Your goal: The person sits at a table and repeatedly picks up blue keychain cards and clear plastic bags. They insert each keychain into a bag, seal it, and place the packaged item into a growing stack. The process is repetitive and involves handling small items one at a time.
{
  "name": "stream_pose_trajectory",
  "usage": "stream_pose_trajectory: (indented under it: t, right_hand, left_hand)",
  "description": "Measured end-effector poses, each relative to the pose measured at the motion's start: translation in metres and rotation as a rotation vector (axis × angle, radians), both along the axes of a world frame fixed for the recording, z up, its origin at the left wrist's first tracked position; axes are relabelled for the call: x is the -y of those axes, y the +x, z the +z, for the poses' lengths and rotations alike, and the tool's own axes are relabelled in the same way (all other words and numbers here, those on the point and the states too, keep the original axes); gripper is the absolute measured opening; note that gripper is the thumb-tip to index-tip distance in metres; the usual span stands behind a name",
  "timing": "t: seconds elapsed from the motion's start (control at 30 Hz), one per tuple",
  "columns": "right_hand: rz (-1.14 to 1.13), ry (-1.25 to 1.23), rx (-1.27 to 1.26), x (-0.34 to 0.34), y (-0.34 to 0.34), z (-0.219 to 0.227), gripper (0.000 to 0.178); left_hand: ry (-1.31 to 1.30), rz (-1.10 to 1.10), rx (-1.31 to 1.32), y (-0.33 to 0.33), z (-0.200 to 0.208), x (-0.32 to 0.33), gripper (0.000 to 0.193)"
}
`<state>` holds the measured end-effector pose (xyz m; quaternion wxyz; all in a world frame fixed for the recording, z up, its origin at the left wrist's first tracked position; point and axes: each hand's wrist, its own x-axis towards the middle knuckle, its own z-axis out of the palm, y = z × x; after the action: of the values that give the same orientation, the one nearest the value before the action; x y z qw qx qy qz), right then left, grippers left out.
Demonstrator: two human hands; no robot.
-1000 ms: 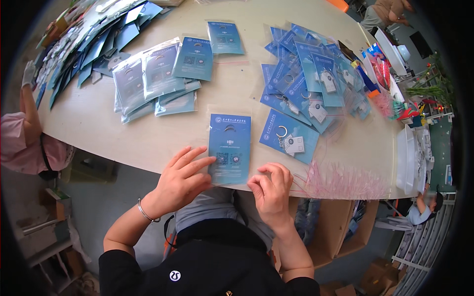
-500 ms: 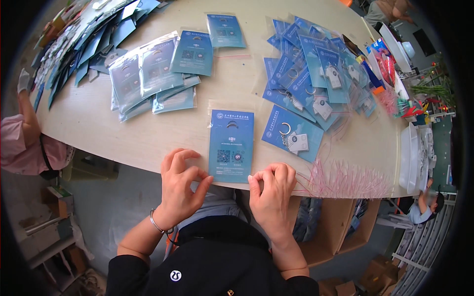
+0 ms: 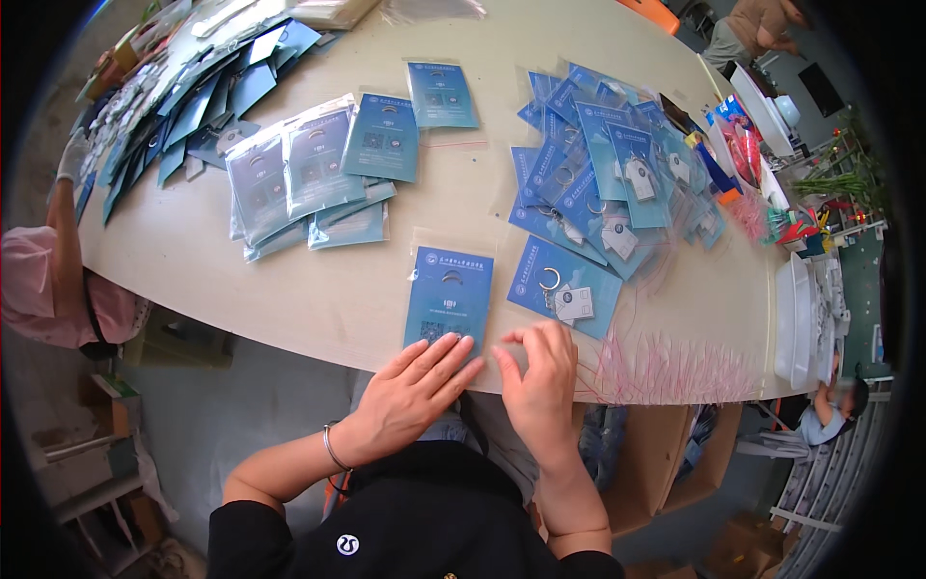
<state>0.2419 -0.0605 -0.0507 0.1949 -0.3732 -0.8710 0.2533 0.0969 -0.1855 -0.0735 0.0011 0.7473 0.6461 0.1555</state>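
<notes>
A blue printed card in a clear bag [image 3: 450,289] lies upright before me at the table's front edge. Across its lower part rests my left hand [image 3: 417,391], fingers stretched out flat and covering the printed squares there. My right hand [image 3: 540,381] hovers just right of the bag, fingers loosely bent and thumb apart, holding nothing. Beyond it lies a blue card with a white keychain [image 3: 573,303], its ring showing. Several bagged cards [image 3: 318,164] form a stack to the left, with a single bagged card [image 3: 443,96] farther back.
At the right a heap of keychain cards [image 3: 608,174] spreads out. Thin pinkish strips [image 3: 675,372] hang along the front edge. A large pile of blue cards [image 3: 203,96] fills the far left, beside another person's gloved hand [image 3: 72,154]. Cardboard boxes [image 3: 641,463] stand under the table.
My left hand has gone from a pinch at the bag's lower left corner to lying flat over its lower part. My right hand has come off the lower right corner. The view has shifted slightly.
</notes>
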Motion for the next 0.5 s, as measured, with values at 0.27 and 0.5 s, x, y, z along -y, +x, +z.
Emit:
stream_pose_trajectory:
  t: [0.27, 0.5]
  right_hand:
    - [0.252, 0.178, 0.166, -0.135, -0.146, -0.01, 0.055]
    - [0.159, 0.326, 0.483, -0.077, -0.152, -0.023, 0.074]
  left_hand:
    - [0.563, 0.01, -0.072, -0.06, 0.033, 0.02, 0.027]
    - [0.215, 0.317, -0.275, -0.135, 0.011, -0.092, 0.039]
